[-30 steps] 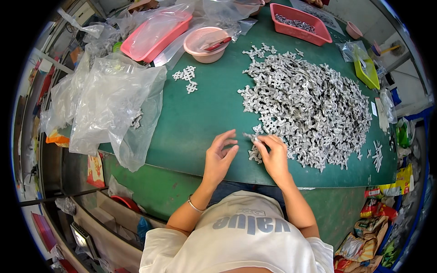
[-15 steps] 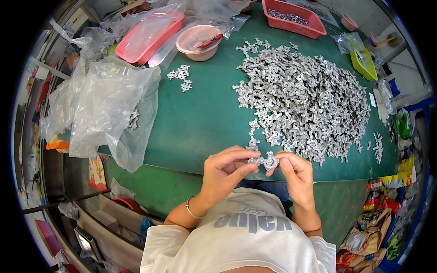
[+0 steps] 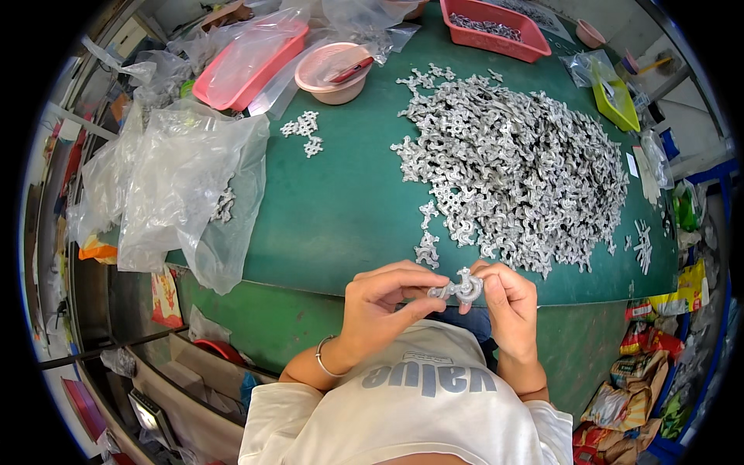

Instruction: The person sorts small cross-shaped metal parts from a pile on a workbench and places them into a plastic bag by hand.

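Between my two hands, close to the table's near edge, I hold a small silver-grey metal casting (image 3: 463,287) with a rounded, hooked end. My left hand (image 3: 391,298) pinches its left side between thumb and fingertips. The thumb and bent fingers of my right hand (image 3: 505,301) grip its right side. Just beyond my hands lie a few loose castings (image 3: 427,248) of similar grey metal. A large heap of such castings (image 3: 519,174) covers the right half of the green table (image 3: 325,209).
Clear plastic bags (image 3: 186,186) hang over the table's left edge. A few castings (image 3: 304,130) lie at the left. Behind are a pink tray (image 3: 252,74), a pink bowl (image 3: 332,91) with a red-handled tool, another pink tray (image 3: 496,35) of metal parts and a yellow-green tray (image 3: 616,105).
The casting and both hands have shifted slightly nearer to me and to the right. The casting is turned a little between my fingers. Both hands keep their hold.
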### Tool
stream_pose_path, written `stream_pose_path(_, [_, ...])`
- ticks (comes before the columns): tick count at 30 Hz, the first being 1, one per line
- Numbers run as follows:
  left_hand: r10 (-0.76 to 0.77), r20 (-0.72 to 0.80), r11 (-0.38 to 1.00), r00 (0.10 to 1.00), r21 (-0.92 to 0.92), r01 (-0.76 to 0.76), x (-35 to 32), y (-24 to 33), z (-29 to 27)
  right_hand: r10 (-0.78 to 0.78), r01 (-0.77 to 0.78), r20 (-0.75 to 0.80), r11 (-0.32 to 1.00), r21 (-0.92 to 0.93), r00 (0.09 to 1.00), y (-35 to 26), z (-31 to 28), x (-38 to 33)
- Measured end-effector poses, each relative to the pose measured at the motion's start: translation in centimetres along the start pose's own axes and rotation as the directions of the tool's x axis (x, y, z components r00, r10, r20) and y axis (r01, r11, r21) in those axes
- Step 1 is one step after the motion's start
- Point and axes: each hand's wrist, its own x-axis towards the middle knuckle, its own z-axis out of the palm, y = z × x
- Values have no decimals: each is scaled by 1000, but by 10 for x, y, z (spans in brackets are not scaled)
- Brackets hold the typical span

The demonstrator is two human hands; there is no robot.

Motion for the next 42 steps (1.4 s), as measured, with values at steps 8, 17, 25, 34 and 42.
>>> stream_pose_path(8, [-102, -32, 994, 994, 23, 103, -3, 6, 2, -307, 315, 85, 864, -392, 948, 0, -7, 8])
stream_pose_path(17, [-275, 34, 934, 961, -228, 276, -4, 2, 5, -147, 135, -69, 979, -155, 987, -6, -1, 6])
stream_pose_path(25, [-236, 71, 947, 969, -208, 246, -5, 1, 12, -294, 283, -26, 938, -198, 955, -4, -5, 7])
stream_pose_path(34, [-236, 110, 947, 965, -198, 254, -5, 0, 14, -254, 247, -42, 961, -125, 966, -6, -3, 5])
stream_pose_path(42, [-229, 104, 955, 968, -167, 244, -3, 1, 16, -238, 235, -38, 969, -70, 970, -5, -1, 8])
